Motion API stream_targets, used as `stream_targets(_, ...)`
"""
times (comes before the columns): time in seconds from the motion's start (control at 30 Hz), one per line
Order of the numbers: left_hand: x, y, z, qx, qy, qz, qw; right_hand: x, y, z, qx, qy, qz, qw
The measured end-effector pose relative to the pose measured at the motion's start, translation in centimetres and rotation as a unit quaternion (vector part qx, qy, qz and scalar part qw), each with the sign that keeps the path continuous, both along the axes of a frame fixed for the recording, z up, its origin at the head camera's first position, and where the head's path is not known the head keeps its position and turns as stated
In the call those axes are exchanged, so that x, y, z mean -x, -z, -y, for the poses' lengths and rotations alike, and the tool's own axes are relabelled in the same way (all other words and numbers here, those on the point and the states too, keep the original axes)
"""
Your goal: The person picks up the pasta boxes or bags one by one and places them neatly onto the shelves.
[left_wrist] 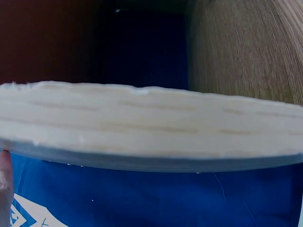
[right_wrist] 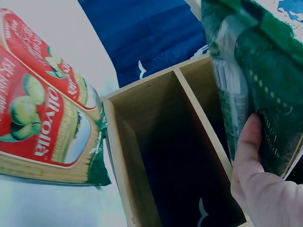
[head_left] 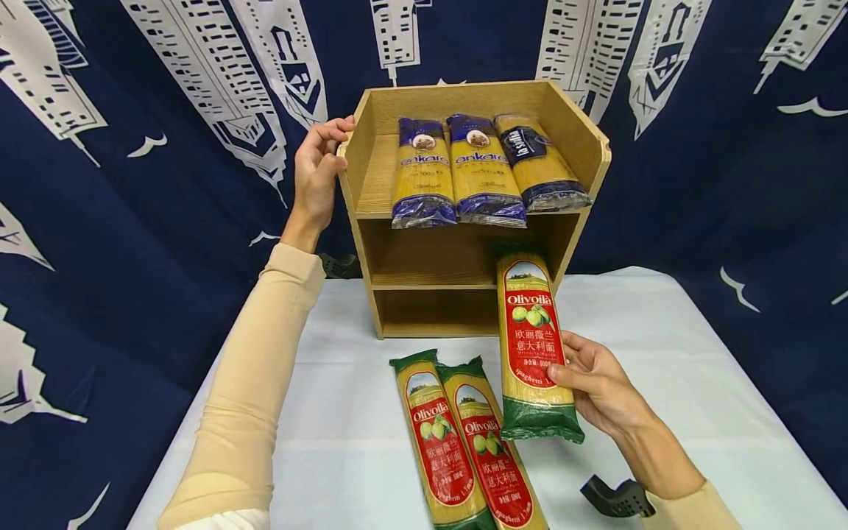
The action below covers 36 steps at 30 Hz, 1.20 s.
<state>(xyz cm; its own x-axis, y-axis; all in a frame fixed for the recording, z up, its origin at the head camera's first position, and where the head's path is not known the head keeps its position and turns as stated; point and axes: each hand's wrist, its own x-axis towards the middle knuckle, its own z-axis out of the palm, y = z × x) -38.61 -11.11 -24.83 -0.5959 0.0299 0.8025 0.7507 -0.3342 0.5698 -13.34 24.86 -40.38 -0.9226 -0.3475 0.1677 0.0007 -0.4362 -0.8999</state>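
My right hand (head_left: pixel 606 386) holds a pack of Olivoilà spaghetti (head_left: pixel 530 331), thumb on its red label and fingers behind. The pack's top overlaps the right end of the middle compartment. In the right wrist view, a finger lies along the pack's green back (right_wrist: pixel 270 94). At the upper left, my left hand (head_left: pixel 318 177) grips the side panel of a small wooden shelf (head_left: pixel 361 243). The left wrist view shows the panel's pale edge (left_wrist: pixel 151 120) up close, with a fingertip (left_wrist: pixel 4 184) at the left border.
On the shelf's top tier lie two ankara pasta packs (head_left: pixel 424 169) and a dark-labelled pasta pack (head_left: pixel 539 162). Two more Olivoilà packs (head_left: pixel 440 442) lie side by side on the white tablecloth (head_left: pixel 338 412). A navy printed curtain (head_left: pixel 464 51) hangs behind.
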Motion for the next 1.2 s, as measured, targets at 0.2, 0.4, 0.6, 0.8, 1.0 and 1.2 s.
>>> stream_targets(0.2, 0.0, 0.0, 0.1, -0.003, 0.001, 0.003, 1.0, 1.6, -0.3, 0.0, 0.005, 0.01, -0.011, 1.0)
stream_targets(0.4, 0.1, -0.1, 0.0, -0.005, 0.006, 0.0, 1.0, 2.8, -0.6, 0.3, -0.002, 0.052, -0.001, 0.999)
stream_targets(0.6, 0.1, 0.0, 0.0, 0.002, 0.002, -0.001, 1.0, 3.9, -1.2, 0.7, 0.015, 0.112, 0.043, 0.993)
stream_targets(0.8, 0.2, 0.1, 0.1, 0.0, -0.001, -0.004, 1.0, 4.2, -1.4, 0.8, -0.005, 0.133, 0.041, 0.99)
stream_targets(1.0, 0.3, 0.1, 0.0, -0.006, 0.003, 0.0, 1.0, 4.0, -1.1, 0.6, -0.022, 0.112, 0.02, 0.993)
stream_targets(1.2, 0.1, 0.1, 0.0, -0.008, 0.004, 0.004, 1.0, 3.6, -1.0, 0.4, -0.004, 0.058, -0.007, 0.998)
